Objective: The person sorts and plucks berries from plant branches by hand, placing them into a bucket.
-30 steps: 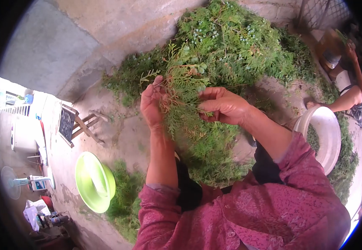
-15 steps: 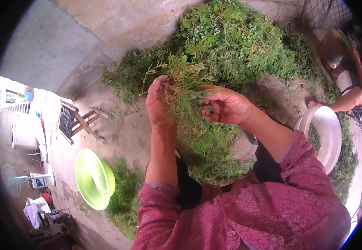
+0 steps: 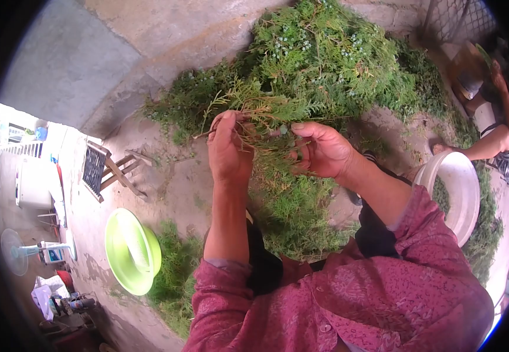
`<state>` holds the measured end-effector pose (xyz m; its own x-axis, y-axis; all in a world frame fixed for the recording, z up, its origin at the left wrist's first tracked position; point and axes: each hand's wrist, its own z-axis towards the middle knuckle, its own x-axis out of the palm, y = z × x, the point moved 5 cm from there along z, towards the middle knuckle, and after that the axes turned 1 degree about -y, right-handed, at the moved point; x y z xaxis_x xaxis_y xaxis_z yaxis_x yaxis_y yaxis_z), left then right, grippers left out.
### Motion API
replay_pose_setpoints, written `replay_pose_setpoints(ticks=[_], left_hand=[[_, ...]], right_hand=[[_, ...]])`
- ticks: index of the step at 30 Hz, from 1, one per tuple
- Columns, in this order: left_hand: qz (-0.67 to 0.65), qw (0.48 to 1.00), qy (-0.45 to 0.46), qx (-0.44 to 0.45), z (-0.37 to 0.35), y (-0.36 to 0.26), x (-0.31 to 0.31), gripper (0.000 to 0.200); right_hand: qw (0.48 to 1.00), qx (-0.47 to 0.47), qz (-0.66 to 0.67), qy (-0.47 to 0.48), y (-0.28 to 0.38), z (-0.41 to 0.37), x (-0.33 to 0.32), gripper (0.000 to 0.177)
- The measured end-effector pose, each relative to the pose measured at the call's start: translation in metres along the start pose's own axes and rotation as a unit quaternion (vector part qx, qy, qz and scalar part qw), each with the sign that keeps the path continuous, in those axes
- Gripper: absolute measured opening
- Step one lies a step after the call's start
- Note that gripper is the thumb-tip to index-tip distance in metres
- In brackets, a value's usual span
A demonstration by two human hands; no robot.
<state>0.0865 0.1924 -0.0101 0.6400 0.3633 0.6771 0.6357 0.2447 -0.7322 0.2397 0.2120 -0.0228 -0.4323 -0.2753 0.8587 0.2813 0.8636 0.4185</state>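
Note:
My left hand [image 3: 229,149] is closed round the woody stem of a leafy evergreen sprig [image 3: 275,110], held up in front of me. The sprig has green and some browned scale-like foliage, and its cut stem end sticks out to the left. My right hand [image 3: 328,151] is at the sprig's right side, fingers curled in its foliage and thumb raised above them. A small pale-green cone [image 3: 283,129] shows near the right thumb. Beyond both hands lies a large heap of cut evergreen branches [image 3: 336,64] bearing bluish-green cones.
A lime-green basin [image 3: 112,252] stands on the floor at left, beside loose greenery [image 3: 175,276]. A white bucket [image 3: 468,196] is at right, near another person's arm [image 3: 492,142]. A folding stool [image 3: 114,171] and a fan [image 3: 17,253] stand further left.
The sprig has turned and dropped slightly between my hands. My right thumb has lifted away from the fingers, and my left hand has shifted a little.

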Motion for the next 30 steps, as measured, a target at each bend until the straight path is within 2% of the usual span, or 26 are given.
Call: replay_pose_setpoints(ticks=[2, 6, 8, 10, 12, 18, 20, 23, 27, 30], left_hand=[[-0.003, 1.000, 0.002, 0.014, -0.004, -0.004, 0.003, 0.008], [0.023, 0.999, 0.019, 0.021, -0.006, -0.007, 0.005, 0.008], [0.032, 0.999, 0.012, 0.030, -0.006, -0.009, 0.003, 0.008], [0.050, 0.997, 0.047, 0.047, -0.007, -0.013, 0.006, 0.008], [0.075, 0.995, 0.043, 0.047, -0.009, -0.015, 0.004, 0.009], [0.107, 0.992, 0.021, 0.064, -0.008, -0.018, 0.000, 0.010], [0.131, 0.989, 0.011, 0.065, -0.008, -0.016, 0.000, 0.010], [0.163, 0.983, 0.034, 0.075, -0.010, -0.013, 0.003, 0.010], [0.135, 0.988, 0.048, 0.066, -0.013, -0.011, 0.010, 0.009], [0.155, 0.984, 0.059, 0.067, -0.017, -0.011, 0.015, 0.007]], right_hand=[[0.997, -0.019, -0.057, -0.048, 0.004, -0.002, 0.001, 0.023], [0.997, 0.005, -0.068, -0.037, 0.001, -0.002, -0.003, 0.025], [0.998, -0.030, -0.052, -0.022, 0.005, -0.002, 0.002, 0.026], [0.998, -0.022, -0.060, -0.022, 0.007, -0.003, -0.001, 0.025], [0.997, -0.016, -0.067, -0.023, 0.007, -0.002, -0.003, 0.025], [0.990, -0.025, -0.123, -0.064, 0.003, 0.007, -0.010, 0.023], [0.979, -0.034, -0.155, -0.131, 0.002, 0.008, -0.009, 0.027], [0.967, -0.049, -0.203, -0.147, 0.002, 0.012, -0.013, 0.032], [0.955, -0.018, -0.216, -0.202, 0.000, 0.006, -0.009, 0.031], [0.961, -0.054, -0.184, -0.201, -0.003, 0.007, -0.013, 0.025]])
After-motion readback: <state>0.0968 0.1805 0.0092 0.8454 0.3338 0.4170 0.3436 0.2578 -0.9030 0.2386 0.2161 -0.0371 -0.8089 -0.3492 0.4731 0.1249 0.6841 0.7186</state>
